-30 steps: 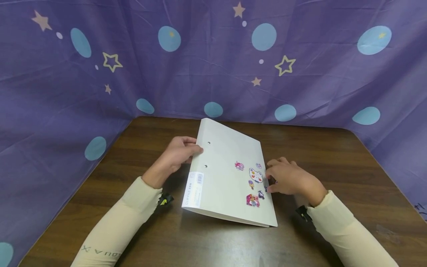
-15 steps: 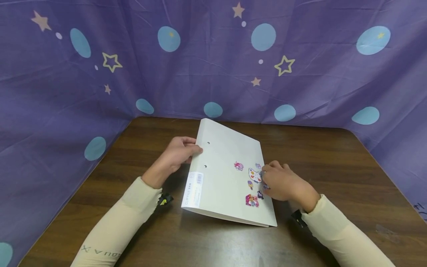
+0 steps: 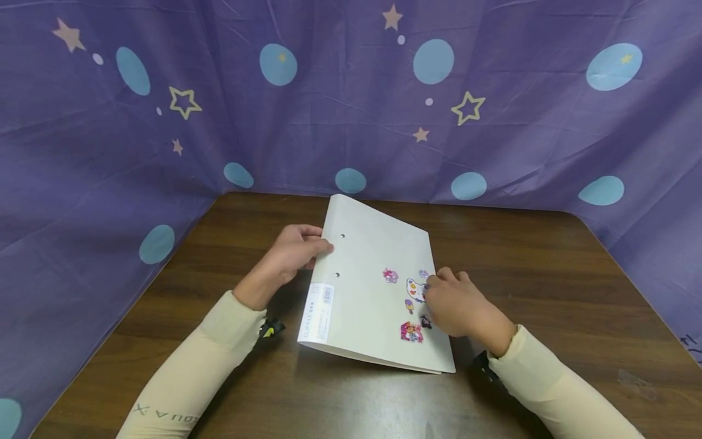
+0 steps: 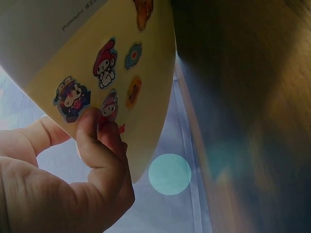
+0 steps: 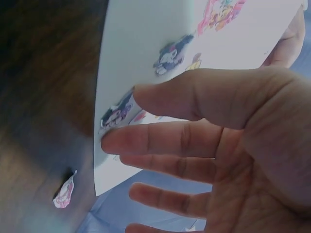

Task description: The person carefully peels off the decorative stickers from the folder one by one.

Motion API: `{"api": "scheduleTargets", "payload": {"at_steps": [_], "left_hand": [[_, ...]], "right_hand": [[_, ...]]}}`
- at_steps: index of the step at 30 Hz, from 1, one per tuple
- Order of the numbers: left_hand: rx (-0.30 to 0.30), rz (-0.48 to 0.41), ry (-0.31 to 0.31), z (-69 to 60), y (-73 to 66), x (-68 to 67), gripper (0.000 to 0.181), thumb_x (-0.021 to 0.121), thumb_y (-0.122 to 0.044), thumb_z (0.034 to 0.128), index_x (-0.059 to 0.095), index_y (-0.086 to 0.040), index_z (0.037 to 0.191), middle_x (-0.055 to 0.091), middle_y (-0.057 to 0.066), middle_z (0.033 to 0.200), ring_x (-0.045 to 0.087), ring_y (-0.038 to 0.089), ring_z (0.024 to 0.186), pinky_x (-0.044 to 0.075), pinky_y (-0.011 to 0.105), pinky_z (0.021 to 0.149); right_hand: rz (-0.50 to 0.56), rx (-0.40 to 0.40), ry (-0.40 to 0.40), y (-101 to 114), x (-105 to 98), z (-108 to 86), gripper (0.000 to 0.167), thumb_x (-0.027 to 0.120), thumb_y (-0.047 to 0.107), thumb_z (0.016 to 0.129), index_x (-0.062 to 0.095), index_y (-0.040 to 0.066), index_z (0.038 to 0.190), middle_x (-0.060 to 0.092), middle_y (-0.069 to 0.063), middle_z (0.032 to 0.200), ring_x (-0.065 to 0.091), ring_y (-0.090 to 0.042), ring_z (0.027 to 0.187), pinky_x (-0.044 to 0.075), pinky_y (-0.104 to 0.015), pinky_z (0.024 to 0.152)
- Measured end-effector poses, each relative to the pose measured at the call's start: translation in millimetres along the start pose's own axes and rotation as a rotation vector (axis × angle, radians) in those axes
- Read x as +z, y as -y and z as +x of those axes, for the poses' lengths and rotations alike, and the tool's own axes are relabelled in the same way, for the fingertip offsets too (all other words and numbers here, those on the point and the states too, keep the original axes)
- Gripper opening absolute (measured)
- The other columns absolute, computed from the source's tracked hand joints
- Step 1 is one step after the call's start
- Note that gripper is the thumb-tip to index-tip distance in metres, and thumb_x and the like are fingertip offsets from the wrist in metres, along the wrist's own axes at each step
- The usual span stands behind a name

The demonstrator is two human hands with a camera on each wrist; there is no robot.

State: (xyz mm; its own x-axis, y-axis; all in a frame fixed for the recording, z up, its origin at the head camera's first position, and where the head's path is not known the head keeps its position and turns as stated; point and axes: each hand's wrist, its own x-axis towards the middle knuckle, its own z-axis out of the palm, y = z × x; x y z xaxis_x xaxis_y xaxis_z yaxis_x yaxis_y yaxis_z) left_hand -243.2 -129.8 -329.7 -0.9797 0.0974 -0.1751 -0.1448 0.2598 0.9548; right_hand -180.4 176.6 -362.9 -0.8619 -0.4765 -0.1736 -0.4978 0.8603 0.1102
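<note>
A white folder (image 3: 364, 299) stands slightly raised and tilted, with colourful stickers (image 3: 411, 332) on the lower right of its cover. The left hand (image 3: 293, 251) grips its left spine edge, thumb on the near face. Seen from the left wrist, that hand (image 4: 92, 170) holds the folder's other side, which also bears stickers (image 4: 105, 65). Over the folder's right edge is the right hand (image 3: 463, 308). In the right wrist view, a dark sticker (image 5: 116, 112) lies between the thumb and index fingertips of the right hand (image 5: 233, 141), against the cover; the other fingers are spread.
A brown wooden table (image 3: 526, 262) lies beneath, with a purple patterned curtain (image 3: 351, 110) behind and at the sides. A small pink sticker (image 5: 64, 193) is beyond the folder edge in the right wrist view. A clear scrap (image 3: 636, 384) lies at the table's right.
The right hand has moved left from beside the folder's edge to over the cover, hiding part of the stickers. The left hand keeps its grip; the folder has barely shifted.
</note>
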Motion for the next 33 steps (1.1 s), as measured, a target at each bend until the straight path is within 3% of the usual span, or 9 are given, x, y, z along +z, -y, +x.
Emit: {"api": "scheduleTargets", "payload": {"at_steps": [16,24,29,33], "left_hand": [[0.003,-0.001,0.005,-0.7,-1.3,-0.2,0.046,0.07,-0.008,0.0923,0.056,0.007,0.133,0.06,0.02,0.12,0.066,0.025,0.092,0.058,0.033,0.073],[-0.007,-0.002,-0.005,-0.4,-0.5,0.3,0.046,0.07,-0.008,0.0919,0.055,0.007,0.133,0.06,0.02,0.121,0.065,0.025,0.092,0.058,0.034,0.073],[-0.007,-0.007,-0.008,0.3,-0.2,0.2,0.047,0.07,-0.008,0.0918,0.055,0.008,0.133,0.059,0.02,0.121,0.065,0.024,0.09,0.057,0.032,0.071],[-0.003,0.0,-0.007,0.9,-0.3,0.2,0.046,0.07,-0.009,0.0919,0.056,0.007,0.133,0.06,0.019,0.12,0.064,0.024,0.09,0.057,0.032,0.07]], "right_hand": [[-0.037,0.015,0.003,4.5,3.1,1.8,0.03,0.075,0.025,0.09,0.076,0.001,0.108,0.067,-0.015,0.122,0.054,-0.036,0.113,0.045,-0.059,0.098],[-0.038,0.022,-0.023,7.0,1.8,-0.6,0.025,0.075,0.022,0.09,0.078,0.001,0.102,0.061,-0.02,0.137,0.043,-0.049,0.136,0.035,-0.069,0.108],[-0.055,0.032,-0.042,7.4,0.5,-1.8,0.02,0.076,0.023,0.089,0.079,0.004,0.097,0.06,-0.02,0.138,0.041,-0.052,0.135,0.034,-0.072,0.107],[-0.037,0.04,-0.031,3.1,-1.4,-2.7,0.024,0.074,0.024,0.091,0.078,0.005,0.105,0.059,-0.018,0.139,0.043,-0.048,0.134,0.035,-0.07,0.107]]}}
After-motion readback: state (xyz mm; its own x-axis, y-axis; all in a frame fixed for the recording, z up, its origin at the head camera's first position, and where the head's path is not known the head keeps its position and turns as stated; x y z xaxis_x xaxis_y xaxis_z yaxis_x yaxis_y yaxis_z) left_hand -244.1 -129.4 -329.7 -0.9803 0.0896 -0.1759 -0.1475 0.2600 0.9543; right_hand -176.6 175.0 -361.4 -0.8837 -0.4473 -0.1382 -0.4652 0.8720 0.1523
